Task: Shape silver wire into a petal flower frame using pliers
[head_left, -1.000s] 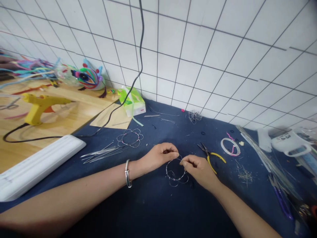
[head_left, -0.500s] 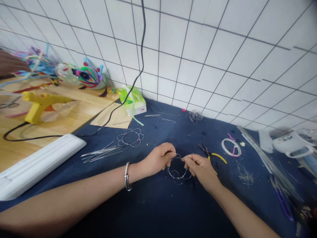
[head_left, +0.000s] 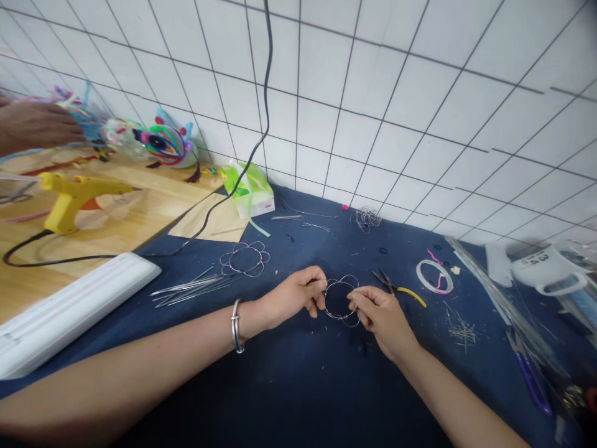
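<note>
Between my hands is a thin wire ring (head_left: 343, 317) with round wire loops and small pinkish beads. My left hand (head_left: 298, 292) pinches its left edge with thumb and forefinger. The right edge is pinched by my right hand (head_left: 379, 311), fingers curled in. A similar flower-shaped wire ring (head_left: 248, 259) lies on the dark blue cloth to the left, beside a bunch of straight wires (head_left: 189, 289). Pliers with yellow handles (head_left: 410, 294) lie just beyond my right hand.
At the left are a yellow glue gun (head_left: 69, 199), a white power strip (head_left: 84, 311) and another person's hand (head_left: 41, 126). A tissue pack (head_left: 249, 193) stands near the wall. Tape roll (head_left: 435, 277), wire scraps (head_left: 461, 333) and purple-handled scissors (head_left: 532, 379) lie right.
The wire ring has turned between my hands, with a loop now standing at its far side. My hands have shifted slightly apart. The other person's hand has moved right.
</note>
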`<control>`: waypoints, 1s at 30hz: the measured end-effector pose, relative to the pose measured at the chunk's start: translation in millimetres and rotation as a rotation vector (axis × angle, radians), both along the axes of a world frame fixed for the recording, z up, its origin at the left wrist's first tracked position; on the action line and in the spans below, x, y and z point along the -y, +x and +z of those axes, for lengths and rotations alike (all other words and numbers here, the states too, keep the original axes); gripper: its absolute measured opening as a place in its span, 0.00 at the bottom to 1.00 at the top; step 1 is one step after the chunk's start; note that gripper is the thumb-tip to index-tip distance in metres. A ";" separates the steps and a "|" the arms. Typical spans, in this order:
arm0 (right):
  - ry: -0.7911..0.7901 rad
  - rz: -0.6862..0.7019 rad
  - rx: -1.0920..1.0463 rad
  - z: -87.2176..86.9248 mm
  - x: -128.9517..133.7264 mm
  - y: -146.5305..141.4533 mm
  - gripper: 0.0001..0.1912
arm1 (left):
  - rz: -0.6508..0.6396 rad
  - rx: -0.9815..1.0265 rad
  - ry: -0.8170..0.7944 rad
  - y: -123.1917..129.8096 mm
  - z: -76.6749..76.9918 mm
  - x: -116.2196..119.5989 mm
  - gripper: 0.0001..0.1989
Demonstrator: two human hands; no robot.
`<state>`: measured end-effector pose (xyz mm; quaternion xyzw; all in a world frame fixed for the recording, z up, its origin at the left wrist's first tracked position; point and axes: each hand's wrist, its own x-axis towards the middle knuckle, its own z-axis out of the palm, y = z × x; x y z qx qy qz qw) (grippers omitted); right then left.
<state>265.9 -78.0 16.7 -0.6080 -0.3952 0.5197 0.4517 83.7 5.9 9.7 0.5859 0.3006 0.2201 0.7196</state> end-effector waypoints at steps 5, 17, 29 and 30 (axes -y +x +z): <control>-0.012 -0.010 -0.140 4.0 -2.2 2.9 0.15 | -0.112 -0.059 -0.035 -2.3 4.7 -2.7 0.07; 0.044 -0.021 -0.094 2.9 -0.8 4.0 0.14 | -0.271 -0.178 0.001 -7.3 7.9 -13.0 0.06; 0.056 0.114 0.184 5.1 -4.4 -1.2 0.12 | -0.242 -0.197 0.319 -3.5 17.6 -10.4 0.11; 0.054 0.115 0.189 5.2 -4.8 -1.6 0.12 | -0.230 -0.195 0.329 -2.7 18.2 -9.7 0.10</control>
